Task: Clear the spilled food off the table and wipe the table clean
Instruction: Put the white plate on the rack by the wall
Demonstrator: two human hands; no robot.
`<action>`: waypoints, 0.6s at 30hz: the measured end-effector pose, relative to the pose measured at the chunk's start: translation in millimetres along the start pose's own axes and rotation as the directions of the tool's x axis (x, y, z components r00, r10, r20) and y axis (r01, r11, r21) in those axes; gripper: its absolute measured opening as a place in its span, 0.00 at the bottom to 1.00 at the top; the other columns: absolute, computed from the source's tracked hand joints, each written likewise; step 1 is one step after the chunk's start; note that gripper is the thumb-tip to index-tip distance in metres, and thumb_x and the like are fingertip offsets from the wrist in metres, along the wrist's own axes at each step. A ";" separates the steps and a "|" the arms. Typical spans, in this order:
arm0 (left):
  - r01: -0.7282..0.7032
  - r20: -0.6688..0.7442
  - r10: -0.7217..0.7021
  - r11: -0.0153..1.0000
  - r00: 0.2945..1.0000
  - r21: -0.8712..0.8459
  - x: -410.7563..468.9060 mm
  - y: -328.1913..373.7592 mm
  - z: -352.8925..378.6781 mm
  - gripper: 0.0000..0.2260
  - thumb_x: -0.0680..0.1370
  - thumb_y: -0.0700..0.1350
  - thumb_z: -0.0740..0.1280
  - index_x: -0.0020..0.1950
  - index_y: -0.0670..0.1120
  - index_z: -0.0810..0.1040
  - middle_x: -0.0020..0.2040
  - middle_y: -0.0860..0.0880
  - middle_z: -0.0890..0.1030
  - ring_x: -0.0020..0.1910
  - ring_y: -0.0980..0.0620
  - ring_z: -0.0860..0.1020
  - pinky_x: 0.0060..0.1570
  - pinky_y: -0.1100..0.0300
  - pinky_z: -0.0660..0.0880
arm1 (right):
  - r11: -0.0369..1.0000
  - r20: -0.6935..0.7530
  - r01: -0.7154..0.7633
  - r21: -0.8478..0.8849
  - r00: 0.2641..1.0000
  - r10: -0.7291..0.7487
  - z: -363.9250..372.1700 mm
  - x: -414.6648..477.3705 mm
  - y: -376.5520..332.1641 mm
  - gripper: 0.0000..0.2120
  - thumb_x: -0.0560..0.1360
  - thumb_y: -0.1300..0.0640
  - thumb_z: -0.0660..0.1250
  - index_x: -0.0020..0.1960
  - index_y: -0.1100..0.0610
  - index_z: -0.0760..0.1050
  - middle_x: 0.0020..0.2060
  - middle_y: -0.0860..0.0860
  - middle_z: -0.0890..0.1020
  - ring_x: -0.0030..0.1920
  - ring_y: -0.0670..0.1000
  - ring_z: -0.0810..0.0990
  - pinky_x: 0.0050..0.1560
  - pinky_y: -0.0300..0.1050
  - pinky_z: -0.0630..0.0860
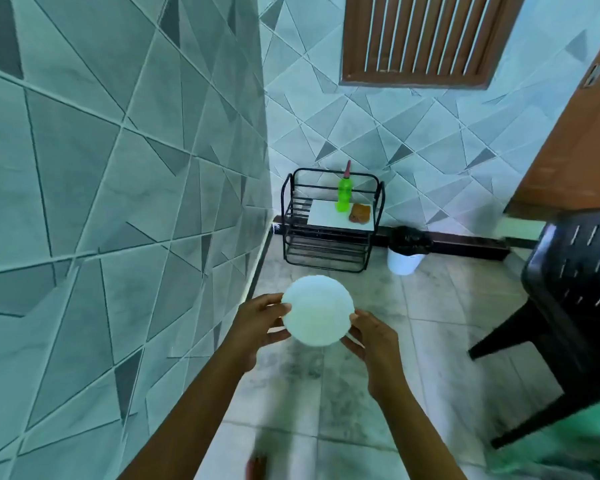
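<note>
I hold a round white plate (317, 311) in front of me, above the tiled floor, with both hands. My left hand (257, 327) grips its left rim and my right hand (373, 344) grips its lower right rim. The plate is overexposed, so I cannot tell what lies on it. Ahead on the floor stands a small white bin (405, 259) lined with a black bag. No table is in view.
A black wire rack (329, 220) in the corner carries a white board with a green bottle (344, 194) and a brown cloth (360, 213). A dark plastic chair (568, 299) stands at the right. A tiled wall runs along my left; a brown door is at the far right.
</note>
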State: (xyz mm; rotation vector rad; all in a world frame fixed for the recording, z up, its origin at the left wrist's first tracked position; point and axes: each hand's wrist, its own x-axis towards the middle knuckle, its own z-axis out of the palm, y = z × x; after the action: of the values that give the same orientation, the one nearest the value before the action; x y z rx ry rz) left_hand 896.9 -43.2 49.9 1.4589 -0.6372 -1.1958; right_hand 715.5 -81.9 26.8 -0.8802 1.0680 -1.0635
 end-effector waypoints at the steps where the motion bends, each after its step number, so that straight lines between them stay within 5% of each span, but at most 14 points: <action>1: -0.009 -0.002 0.009 1.000 1.000 0.009 19.5 6.0 -5.6 0.07 0.76 0.39 0.67 0.53 0.45 0.79 0.53 0.43 0.81 0.47 0.46 0.81 0.39 0.59 0.79 | 1.000 -0.002 0.001 -0.012 1.000 -0.001 11.7 17.4 -0.5 0.10 0.76 0.60 0.65 0.55 0.62 0.78 0.50 0.58 0.83 0.51 0.54 0.81 0.49 0.43 0.81; 8: -0.044 0.046 0.042 0.998 0.998 0.042 163.8 64.9 -39.7 0.07 0.77 0.39 0.66 0.54 0.45 0.79 0.50 0.44 0.82 0.48 0.46 0.81 0.41 0.60 0.79 | 0.999 -0.057 0.047 -0.015 0.997 -0.048 100.6 143.4 -20.6 0.07 0.77 0.61 0.63 0.45 0.57 0.79 0.43 0.55 0.83 0.46 0.52 0.81 0.44 0.40 0.81; 18: 0.008 0.124 -0.021 0.994 0.992 0.105 374.5 126.0 -4.3 0.09 0.78 0.40 0.65 0.57 0.42 0.78 0.51 0.41 0.81 0.45 0.47 0.80 0.35 0.63 0.79 | 0.999 -0.174 0.017 0.037 0.985 -0.010 136.7 334.6 -50.5 0.07 0.78 0.60 0.63 0.50 0.60 0.78 0.45 0.56 0.82 0.47 0.51 0.81 0.45 0.40 0.80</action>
State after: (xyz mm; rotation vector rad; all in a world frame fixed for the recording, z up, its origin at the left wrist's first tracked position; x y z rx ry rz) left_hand 1058.6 -403.7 45.2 1.4858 -0.7852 -1.2894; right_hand 876.9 -409.2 28.9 -0.7753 1.1834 -1.1849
